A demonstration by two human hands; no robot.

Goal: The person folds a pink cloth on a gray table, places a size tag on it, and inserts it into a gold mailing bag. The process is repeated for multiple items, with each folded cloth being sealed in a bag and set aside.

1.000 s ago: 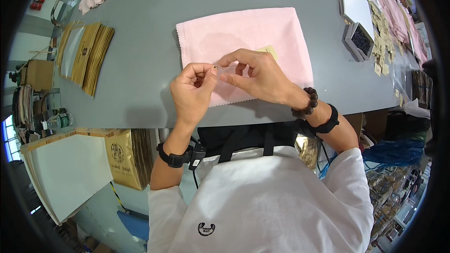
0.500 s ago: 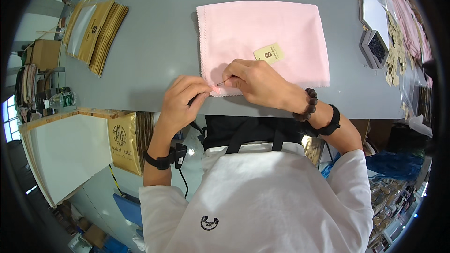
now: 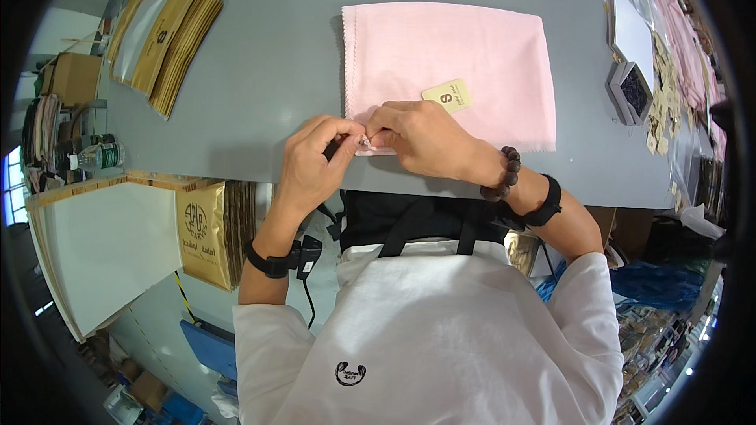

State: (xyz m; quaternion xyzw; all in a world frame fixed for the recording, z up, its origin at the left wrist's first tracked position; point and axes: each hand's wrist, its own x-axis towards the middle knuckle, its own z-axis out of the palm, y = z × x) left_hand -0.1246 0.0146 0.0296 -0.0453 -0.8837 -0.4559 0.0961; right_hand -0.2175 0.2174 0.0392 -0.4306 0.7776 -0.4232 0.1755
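A folded pink cloth (image 3: 457, 47) with scalloped edging lies on the grey table. My left hand (image 3: 313, 156) pinches the cloth's near left corner between thumb and fingertips. Close against it, my right hand (image 3: 429, 135) is closed at the same corner, thumb and forefinger pressed together. A small thin metal pin shows at the right fingertips half a second ago; now the fingers mostly hide it. Just above the right hand, a cream hang tag (image 3: 446, 96) rests on the cloth.
To the left, gold packets (image 3: 161, 43) stand in a stack. At the right are a small grey box (image 3: 630, 94) of dark bits and several cream tags (image 3: 663, 102). A white-panelled bin (image 3: 110, 244) adjoins the table's near edge, beside a plastic bottle (image 3: 101, 156).
My two hands have come closer together, fingertips meeting at the cloth corner, which is now bunched up between them. The pin has gone mostly out of sight. The whole view has shifted slightly.
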